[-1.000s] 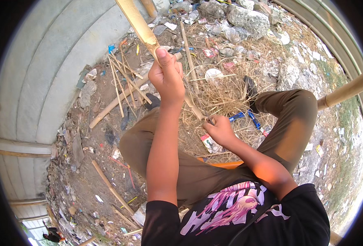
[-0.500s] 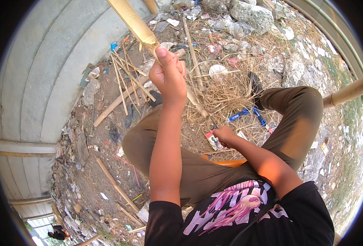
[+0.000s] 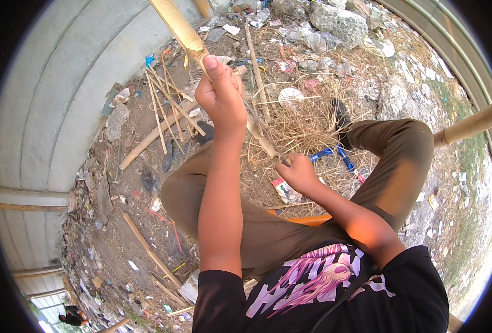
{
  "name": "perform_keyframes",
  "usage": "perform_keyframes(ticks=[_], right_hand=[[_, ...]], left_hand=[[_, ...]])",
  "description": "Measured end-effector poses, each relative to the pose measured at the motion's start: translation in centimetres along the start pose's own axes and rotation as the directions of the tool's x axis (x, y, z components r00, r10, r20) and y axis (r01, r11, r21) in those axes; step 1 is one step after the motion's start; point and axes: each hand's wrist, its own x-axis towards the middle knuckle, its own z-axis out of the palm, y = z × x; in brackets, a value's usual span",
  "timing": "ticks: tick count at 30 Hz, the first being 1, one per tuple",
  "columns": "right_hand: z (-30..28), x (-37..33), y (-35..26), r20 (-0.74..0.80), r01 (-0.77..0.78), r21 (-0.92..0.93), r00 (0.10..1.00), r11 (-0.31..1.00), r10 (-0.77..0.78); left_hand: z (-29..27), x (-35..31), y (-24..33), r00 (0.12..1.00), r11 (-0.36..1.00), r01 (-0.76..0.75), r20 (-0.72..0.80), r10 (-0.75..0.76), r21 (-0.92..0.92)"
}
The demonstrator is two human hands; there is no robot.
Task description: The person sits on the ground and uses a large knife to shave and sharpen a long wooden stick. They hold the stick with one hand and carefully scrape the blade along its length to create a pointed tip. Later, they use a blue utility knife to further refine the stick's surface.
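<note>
My left hand (image 3: 221,97) is closed round a split bamboo strip (image 3: 179,25), thumb lying along it. The strip rises to the upper left; below the fist its narrower lower length (image 3: 261,137) slants down between my knees. My right hand (image 3: 298,173) is closed at that lower end, on what looks like a knife (image 3: 282,159) with a thin dark blade. Its handle is hidden in my fist. Near the right hand lie a red-and-white packet (image 3: 286,191) and a blue-handled tool (image 3: 334,155) on dry straw.
A bamboo pole (image 3: 146,147) and several thin bamboo sticks (image 3: 165,100) lie ahead on the left, beside a curved grey wall (image 3: 62,105). Rubble and a large rock (image 3: 340,25) are at the far side. Another bamboo pole (image 3: 470,125) juts in from the right, past my knee.
My right hand has moved up and a little left, closer to the strip's lower end. My left hand keeps its hold on the strip. The whole view has shifted slightly.
</note>
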Motion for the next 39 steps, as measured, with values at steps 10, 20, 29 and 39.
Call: perform_keyframes(ticks=[10, 20, 29, 39], right_hand=[[4.5, 1.3, 6.6, -0.013, -0.035, 0.330, 0.999, 0.943, 0.041], [2.2, 4.2, 9.2, 0.802, -0.870, 0.464, 0.493, 0.168, 0.337], [3.1, 1.5, 6.4, 0.016, -0.066, -0.187, 0.997, 0.980, 0.070], [2.9, 0.9, 2.8, -0.015, 0.085, 0.075, 0.996, 0.994, -0.084]], left_hand=[[0.7, 0.2, -0.2, 0.998, 0.999, -0.032, -0.052, 0.033, 0.024], [0.1, 0.7, 0.5, 0.995, 0.995, 0.021, -0.103, -0.011, 0.093], [-0.3, 1.2, 0.0, 0.984, 0.992, 0.018, -0.179, 0.004, 0.122], [-0.9, 1.3, -0.2, 0.972, 0.983, -0.027, -0.224, 0.068, 0.182]])
